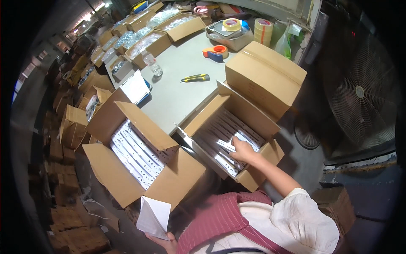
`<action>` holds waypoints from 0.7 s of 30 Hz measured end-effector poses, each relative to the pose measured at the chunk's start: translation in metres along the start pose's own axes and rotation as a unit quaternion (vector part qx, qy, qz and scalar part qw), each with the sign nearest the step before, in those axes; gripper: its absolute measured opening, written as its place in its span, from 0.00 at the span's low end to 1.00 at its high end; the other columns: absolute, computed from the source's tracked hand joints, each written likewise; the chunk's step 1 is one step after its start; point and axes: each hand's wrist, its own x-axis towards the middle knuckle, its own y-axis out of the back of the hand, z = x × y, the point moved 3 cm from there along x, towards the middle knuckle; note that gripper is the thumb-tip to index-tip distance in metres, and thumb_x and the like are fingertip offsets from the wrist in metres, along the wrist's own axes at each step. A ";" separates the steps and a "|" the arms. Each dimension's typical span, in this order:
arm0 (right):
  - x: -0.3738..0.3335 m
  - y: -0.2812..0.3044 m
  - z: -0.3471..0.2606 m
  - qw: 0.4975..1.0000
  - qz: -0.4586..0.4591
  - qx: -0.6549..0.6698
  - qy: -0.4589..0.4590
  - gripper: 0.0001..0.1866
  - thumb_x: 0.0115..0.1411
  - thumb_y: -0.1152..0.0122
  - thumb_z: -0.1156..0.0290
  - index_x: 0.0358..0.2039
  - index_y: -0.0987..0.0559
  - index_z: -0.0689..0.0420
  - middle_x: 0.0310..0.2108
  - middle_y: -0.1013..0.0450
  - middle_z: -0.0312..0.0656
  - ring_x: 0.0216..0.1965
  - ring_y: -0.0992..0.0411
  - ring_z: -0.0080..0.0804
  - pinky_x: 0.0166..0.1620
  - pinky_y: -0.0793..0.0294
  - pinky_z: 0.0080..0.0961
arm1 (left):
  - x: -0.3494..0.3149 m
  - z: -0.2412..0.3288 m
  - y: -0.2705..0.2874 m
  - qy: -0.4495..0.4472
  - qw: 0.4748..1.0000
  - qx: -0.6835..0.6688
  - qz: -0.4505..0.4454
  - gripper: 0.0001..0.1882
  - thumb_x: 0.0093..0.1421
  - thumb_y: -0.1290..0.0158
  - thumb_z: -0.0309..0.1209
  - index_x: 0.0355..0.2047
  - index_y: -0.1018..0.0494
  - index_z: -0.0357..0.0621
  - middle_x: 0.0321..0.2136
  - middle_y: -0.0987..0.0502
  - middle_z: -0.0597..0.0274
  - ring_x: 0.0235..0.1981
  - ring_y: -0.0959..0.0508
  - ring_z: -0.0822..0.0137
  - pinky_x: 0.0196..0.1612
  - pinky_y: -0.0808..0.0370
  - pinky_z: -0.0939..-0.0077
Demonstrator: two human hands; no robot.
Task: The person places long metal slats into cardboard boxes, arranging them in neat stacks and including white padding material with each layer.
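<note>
My right hand (243,150) reaches into the right-hand cardboard box (249,181), its thumb and forefinger closed about one of the metal rails (225,146). These long, pale rails have holes along them and look like drawer slides. They lie side by side in a row in the box, and the hand covers part of them. Down by the front edge, my left hand (165,241) holds folded white paper (154,216); its fingers are partly behind the sheets. Between them, left of the right-hand box, an open cardboard box (179,180) is packed with similar perforated rails (137,152).
A closed carton (266,78) stands behind the right-hand box. On the pale table (182,101) are a yellow-black utility knife (195,78), a tape dispenser (215,53), a clear bottle (153,65) and a clipboard (135,87). A large fan (359,91) stands at right. Cartons crowd the left.
</note>
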 end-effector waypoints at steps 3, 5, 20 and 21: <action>-0.018 0.039 -0.014 0.983 -0.060 0.165 -0.050 0.18 0.58 0.39 0.63 0.45 0.30 0.56 0.24 0.26 0.46 0.28 0.24 0.36 0.32 0.28 0.35 | 0.004 0.017 0.014 -0.159 0.957 0.223 0.093 0.45 0.56 0.45 0.43 0.65 0.50 0.25 0.48 0.28 0.34 0.46 0.24 0.38 0.53 0.28 0.47; -0.035 0.060 -0.014 0.958 -0.054 0.274 -0.066 0.17 0.60 0.40 0.64 0.47 0.30 0.56 0.25 0.26 0.42 0.29 0.25 0.29 0.32 0.28 0.30 | 0.014 0.032 0.012 -0.147 0.954 0.232 0.121 0.42 0.58 0.46 0.47 0.63 0.44 0.29 0.45 0.26 0.40 0.45 0.23 0.45 0.50 0.25 0.53; -0.098 0.122 -0.171 0.778 -0.074 0.596 0.183 0.25 0.59 0.36 0.73 0.56 0.30 0.61 0.40 0.23 0.39 0.33 0.27 0.16 0.33 0.30 0.14 | 0.101 0.106 -0.019 0.332 0.778 -0.518 0.126 0.19 0.69 0.53 0.34 0.52 0.29 0.31 0.46 0.21 0.51 0.45 0.20 0.59 0.49 0.25 0.67; -0.091 0.110 -0.184 0.796 -0.091 0.567 0.190 0.24 0.58 0.36 0.72 0.55 0.28 0.61 0.37 0.23 0.40 0.31 0.27 0.16 0.32 0.30 0.15 | 0.098 0.103 -0.017 0.336 0.783 -0.509 0.123 0.19 0.69 0.53 0.34 0.53 0.29 0.31 0.46 0.21 0.50 0.45 0.20 0.59 0.49 0.25 0.66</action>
